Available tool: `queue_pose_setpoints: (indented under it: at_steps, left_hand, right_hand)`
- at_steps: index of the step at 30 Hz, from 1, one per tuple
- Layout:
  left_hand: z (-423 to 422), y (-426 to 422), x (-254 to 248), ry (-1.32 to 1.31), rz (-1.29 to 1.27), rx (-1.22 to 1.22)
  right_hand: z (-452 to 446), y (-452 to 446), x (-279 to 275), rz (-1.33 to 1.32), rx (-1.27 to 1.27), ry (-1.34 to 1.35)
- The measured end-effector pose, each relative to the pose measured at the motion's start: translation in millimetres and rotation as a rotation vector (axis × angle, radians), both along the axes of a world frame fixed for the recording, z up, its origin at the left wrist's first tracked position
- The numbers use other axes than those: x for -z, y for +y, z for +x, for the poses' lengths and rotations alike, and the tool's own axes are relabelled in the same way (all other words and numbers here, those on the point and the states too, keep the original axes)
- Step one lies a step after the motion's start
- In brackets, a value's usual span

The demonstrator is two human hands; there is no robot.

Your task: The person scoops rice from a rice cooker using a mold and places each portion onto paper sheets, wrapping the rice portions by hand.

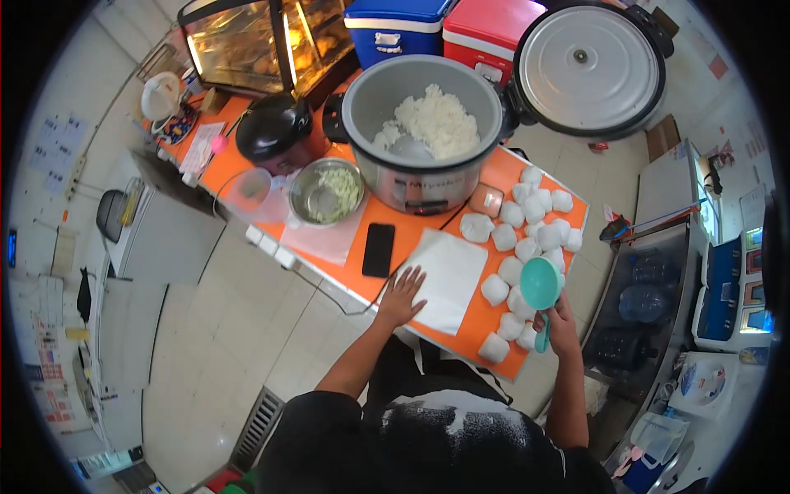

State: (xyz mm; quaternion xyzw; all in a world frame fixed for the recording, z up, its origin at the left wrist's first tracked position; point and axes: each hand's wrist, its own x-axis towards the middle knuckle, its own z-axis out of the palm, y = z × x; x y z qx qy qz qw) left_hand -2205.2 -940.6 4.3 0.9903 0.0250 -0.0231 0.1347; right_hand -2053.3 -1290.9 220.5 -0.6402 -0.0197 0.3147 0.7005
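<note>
My right hand (563, 328) grips the handle of a teal scoop (539, 282), its round bowl held over several white wrapped bundles (494, 290) on the orange tabletop (351, 262). Fingers spread, my left hand (401, 296) lies at the left edge of a white paper sheet (449, 276). A black phone (378, 250) is just beyond that hand. Farther back stands a large rice cooker (420, 183), uncovered, with white rice (440, 123) partly filling it. Left of the cooker, a metal bowl (301, 200) contains pale green shreds and what looks like a spoon.
A round black pot (274, 128) and a lit glass food warmer (239, 49) are at the back left. Blue (391, 29) and red (485, 29) coolers stand behind the cooker. The big lid (591, 66) is at upper right. A cord crosses the table's front edge.
</note>
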Motion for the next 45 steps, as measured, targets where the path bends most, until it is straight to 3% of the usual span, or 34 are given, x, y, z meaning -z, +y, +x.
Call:
queue_pose_setpoints:
  at_steps: [2,4,6,7,8,14,16,17,18,20,21,23,25,27,29,33,35,36,38,39,43,45]
  left_hand:
    - [1,17,3,0.043,-0.111,0.094]
    - [5,22,-1,0.150,-0.159,0.119]
    - [13,31,-28,0.150,-0.351,0.135]
    - [10,33,-14,0.029,-0.566,0.063]
    - [19,42,-38,0.121,-0.772,-0.016]
    - [66,139,-138,-0.077,-1.024,-0.135]
    - [91,174,-165,-0.361,-0.986,-0.312]
    - [107,189,-177,-0.354,-0.987,-0.302]
    - [123,198,-186,-0.394,-1.001,-0.291]
    - [132,201,-188,-0.402,-1.030,-0.279]
    - [133,201,-183,-0.373,-0.990,-0.234]
    - [134,205,-179,-0.330,-0.960,-0.169]
    - [132,210,-178,-0.283,-0.916,-0.155]
    - [131,211,-175,-0.262,-0.938,-0.154]
    - [129,216,-177,-0.231,-0.950,-0.155]
    - [126,220,-178,-0.174,-0.968,-0.112]
    - [126,224,-177,-0.136,-0.949,-0.088]
    - [127,226,-179,-0.132,-1.003,-0.088]
    - [126,227,-177,-0.127,-1.059,-0.093]
    - [124,228,-173,-0.102,-1.028,-0.090]
    - [124,232,-177,-0.048,-0.981,-0.070]
    - [124,232,-177,-0.027,-1.025,-0.076]
  right_hand:
    - [17,47,-53,-0.017,0.028,-0.079]
    - [46,100,-96,-0.323,-0.119,-0.351]
    - [83,177,-136,-0.571,-0.199,-0.791]
    - [106,219,-146,-0.644,-0.220,-0.868]
    - [135,260,-155,-0.716,-0.248,-0.945]
    - [316,434,-24,-1.364,-0.571,-0.996]
    - [338,450,76,-1.362,-0.441,-1.057]
    - [343,456,104,-1.351,-0.308,-1.125]
    - [331,467,94,-1.359,-0.305,-1.113]
    - [285,493,53,-1.191,-0.209,-0.701]
    - [279,497,50,-1.203,-0.199,-0.677]
    - [275,500,44,-1.178,-0.537,-0.495]
    - [245,511,32,-1.029,-0.973,-0.689]
    - [209,524,30,-1.105,-1.143,-0.587]
    - [210,517,21,-1.072,-1.800,-0.668]
    - [237,477,-46,-0.929,-1.182,0.163]
    - [276,450,-22,-0.690,-1.084,0.623]
    - [271,449,-21,-0.684,-1.085,0.635]
    - [259,445,-22,-1.023,-1.026,-0.701]
    - [245,447,-13,-1.053,-1.014,-0.785]
    - [240,447,8,-1.171,-0.981,-0.519]
    - [222,465,3,-1.027,-1.081,-0.140]
